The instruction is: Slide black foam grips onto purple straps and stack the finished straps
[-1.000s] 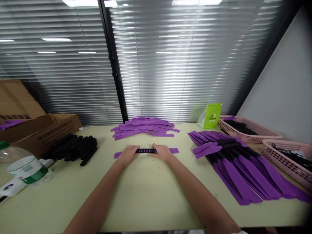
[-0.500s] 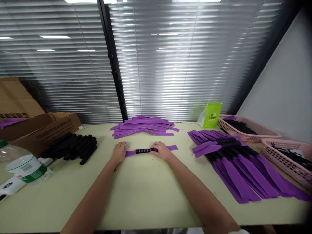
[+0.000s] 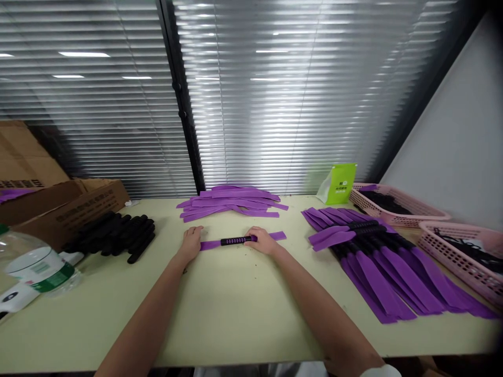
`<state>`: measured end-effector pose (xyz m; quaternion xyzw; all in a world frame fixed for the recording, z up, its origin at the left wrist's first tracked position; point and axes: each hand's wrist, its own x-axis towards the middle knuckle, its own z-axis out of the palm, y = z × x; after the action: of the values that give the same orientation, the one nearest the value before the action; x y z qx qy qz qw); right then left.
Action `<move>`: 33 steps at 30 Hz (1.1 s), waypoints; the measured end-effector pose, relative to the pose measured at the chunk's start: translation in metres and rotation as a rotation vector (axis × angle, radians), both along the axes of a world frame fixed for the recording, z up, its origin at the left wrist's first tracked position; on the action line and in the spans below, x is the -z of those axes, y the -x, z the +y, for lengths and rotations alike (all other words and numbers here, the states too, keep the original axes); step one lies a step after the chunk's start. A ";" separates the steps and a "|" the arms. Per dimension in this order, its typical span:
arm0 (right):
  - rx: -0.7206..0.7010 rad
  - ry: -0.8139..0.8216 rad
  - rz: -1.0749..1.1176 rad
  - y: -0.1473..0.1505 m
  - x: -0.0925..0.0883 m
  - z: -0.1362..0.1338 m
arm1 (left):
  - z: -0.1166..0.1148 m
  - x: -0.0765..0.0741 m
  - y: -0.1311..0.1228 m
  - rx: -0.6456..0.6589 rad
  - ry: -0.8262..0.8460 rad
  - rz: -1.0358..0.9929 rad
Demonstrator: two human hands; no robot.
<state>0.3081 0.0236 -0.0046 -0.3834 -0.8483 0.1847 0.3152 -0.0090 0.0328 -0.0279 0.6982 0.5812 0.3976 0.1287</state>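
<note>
A flat purple strap (image 3: 211,245) lies across the table in front of me, with a slotted black grip (image 3: 234,241) threaded on it. My left hand (image 3: 192,243) is closed on the strap's left end. My right hand (image 3: 260,241) closes round the right end of the black grip, and the strap's other end sticks out beyond it. Behind my hands lies a pile of loose purple straps (image 3: 231,201). On the right, several purple straps with black grips (image 3: 396,272) are stacked and fanned out.
At left are a heap of black tubes (image 3: 118,233), an open cardboard box (image 3: 86,207) and a clear plastic bottle (image 3: 43,269). To the right stand a green bag (image 3: 341,184) and two pink baskets (image 3: 428,214) (image 3: 444,248) holding black items. Blinds rise behind the table.
The black grip has shifted slightly right along the strap, my right hand moving with it. My left hand stays at the strap's left end. The view has shifted slightly.
</note>
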 end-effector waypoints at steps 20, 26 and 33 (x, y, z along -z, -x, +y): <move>0.455 0.202 1.643 -0.075 0.000 0.024 | -0.009 -0.045 0.039 -0.342 -0.043 -1.215; 0.557 0.114 1.630 -0.076 0.008 0.027 | -0.011 -0.047 0.041 -0.373 -0.035 -1.207; 0.668 0.040 1.646 -0.080 0.014 0.031 | -0.013 -0.046 0.018 -0.227 -0.056 -0.944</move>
<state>0.3884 0.0550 -0.0190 -0.3621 -0.1935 0.3151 0.8556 -0.0269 0.0197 0.0186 0.3772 0.5210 0.6979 0.3151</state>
